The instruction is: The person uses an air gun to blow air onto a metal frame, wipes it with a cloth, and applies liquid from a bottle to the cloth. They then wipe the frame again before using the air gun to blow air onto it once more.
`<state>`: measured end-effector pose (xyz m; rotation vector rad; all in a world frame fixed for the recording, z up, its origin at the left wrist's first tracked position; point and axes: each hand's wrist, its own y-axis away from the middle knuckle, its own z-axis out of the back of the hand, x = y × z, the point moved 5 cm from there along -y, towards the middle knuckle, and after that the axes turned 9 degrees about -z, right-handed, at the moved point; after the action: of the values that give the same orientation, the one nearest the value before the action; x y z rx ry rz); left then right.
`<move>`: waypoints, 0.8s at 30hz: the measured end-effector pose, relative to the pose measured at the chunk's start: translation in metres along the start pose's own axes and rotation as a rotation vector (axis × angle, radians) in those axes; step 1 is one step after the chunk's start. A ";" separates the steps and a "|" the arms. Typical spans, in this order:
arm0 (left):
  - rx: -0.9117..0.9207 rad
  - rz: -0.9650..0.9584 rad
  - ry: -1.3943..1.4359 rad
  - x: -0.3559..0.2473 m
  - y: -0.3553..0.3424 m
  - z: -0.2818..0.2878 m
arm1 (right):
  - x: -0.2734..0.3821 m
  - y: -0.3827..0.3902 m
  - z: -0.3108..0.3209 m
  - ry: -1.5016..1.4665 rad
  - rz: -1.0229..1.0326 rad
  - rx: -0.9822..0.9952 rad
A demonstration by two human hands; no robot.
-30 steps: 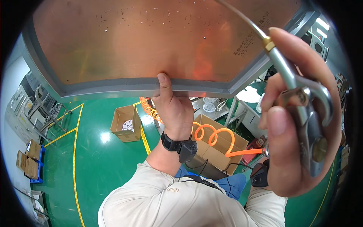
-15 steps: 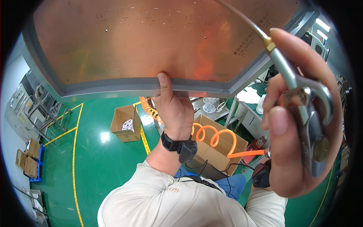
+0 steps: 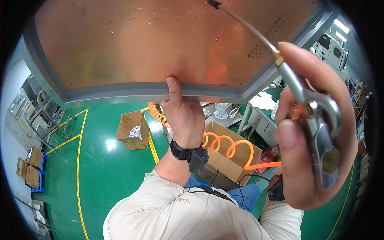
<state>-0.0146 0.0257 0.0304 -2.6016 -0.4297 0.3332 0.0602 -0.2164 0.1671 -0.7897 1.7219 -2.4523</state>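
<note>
My left hand [image 3: 185, 116] grips the near edge of a large framed metal stencil [image 3: 140, 60], its thumb resting on the grey frame and its fingers hidden underneath. The stencil's coppery sheet has rows of tiny holes and dark print at the right. My right hand [image 3: 320, 136] is wrapped around a silver air blow gun [image 3: 294, 78] with a brass collar. Its thin bent nozzle ends in a dark tip [image 3: 214, 4] in front of the sheet, near the top of the view; whether it touches cannot be told. A coiled orange air hose [image 3: 230, 148] leads toward the right hand.
An open cardboard box [image 3: 226, 154] stands just below the hose. Another box [image 3: 134, 132] with a white reel inside sits on the green floor [image 3: 108, 172], left of centre. A workbench [image 3: 260, 120] is at the right. Boxes lie on a blue pallet [image 3: 39, 176] at far left.
My right hand has shifted left and slightly down with the air blow gun, so its dark nozzle tip now shows. The hose has swung a little. My left hand and the stencil stay put.
</note>
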 end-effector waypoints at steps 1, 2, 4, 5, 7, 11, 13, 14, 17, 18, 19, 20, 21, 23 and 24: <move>-0.014 0.003 -0.012 0.001 0.000 0.001 | -0.002 0.001 0.001 0.001 -0.026 0.014; 0.009 0.003 -0.001 0.001 0.000 0.001 | -0.003 0.001 0.002 0.002 -0.053 0.029; 0.032 0.007 0.014 0.002 0.000 0.001 | -0.005 0.002 0.001 -0.024 -0.077 0.066; 0.008 0.005 0.013 0.003 -0.001 0.002 | -0.005 0.003 0.000 -0.051 -0.074 0.086; -0.016 0.000 -0.002 0.003 -0.002 0.003 | -0.004 0.004 0.002 -0.034 -0.066 0.074; 0.013 -0.007 0.004 0.000 0.001 -0.001 | -0.002 0.006 0.003 -0.031 -0.118 0.048; 0.012 -0.006 0.005 -0.002 0.003 -0.004 | 0.001 0.006 0.002 -0.027 -0.089 0.046; 0.022 -0.002 -0.002 -0.003 0.004 -0.005 | 0.002 0.006 0.002 -0.029 -0.091 0.037; 0.031 0.007 -0.010 -0.003 0.005 -0.006 | -0.001 0.007 0.003 -0.053 -0.180 -0.004; 0.017 0.005 -0.006 -0.002 0.005 -0.006 | -0.001 0.006 0.002 -0.042 -0.146 0.010; 0.018 -0.008 -0.006 -0.002 0.004 -0.006 | 0.001 0.006 0.002 -0.031 -0.113 0.024; -0.002 -0.005 0.018 -0.001 0.003 -0.005 | 0.000 0.005 0.002 -0.027 -0.094 0.033; -0.005 -0.014 0.038 0.000 0.000 -0.005 | 0.001 0.005 0.002 -0.024 -0.074 0.043; 0.008 -0.016 0.040 0.000 0.000 -0.005 | -0.001 0.004 0.002 -0.035 -0.093 0.052; 0.022 -0.011 0.022 0.000 0.001 -0.005 | -0.001 0.003 0.002 -0.035 -0.102 0.056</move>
<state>-0.0133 0.0229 0.0339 -2.5786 -0.4302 0.3039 0.0613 -0.2193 0.1643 -0.9314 1.6330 -2.5222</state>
